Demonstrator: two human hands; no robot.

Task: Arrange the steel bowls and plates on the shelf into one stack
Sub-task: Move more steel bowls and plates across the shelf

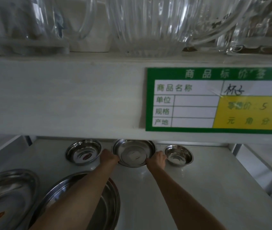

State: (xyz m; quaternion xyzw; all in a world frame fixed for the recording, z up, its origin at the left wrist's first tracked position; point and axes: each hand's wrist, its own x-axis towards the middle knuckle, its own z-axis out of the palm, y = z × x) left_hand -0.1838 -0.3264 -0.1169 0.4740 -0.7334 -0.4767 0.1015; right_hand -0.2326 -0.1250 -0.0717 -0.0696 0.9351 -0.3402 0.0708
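A steel bowl sits at the back middle of the white shelf. My left hand grips its left rim and my right hand grips its right rim. To its left stands another steel bowl with a sticker inside. A smaller steel bowl stands to its right. Near the front, a large steel plate lies under my left forearm, and a second steel plate lies at the far left.
The upper shelf's thick front board hangs low over the bowls and hides the back of the lower shelf. It carries a green price label. Glass jugs stand on top. White side walls bound the lower shelf.
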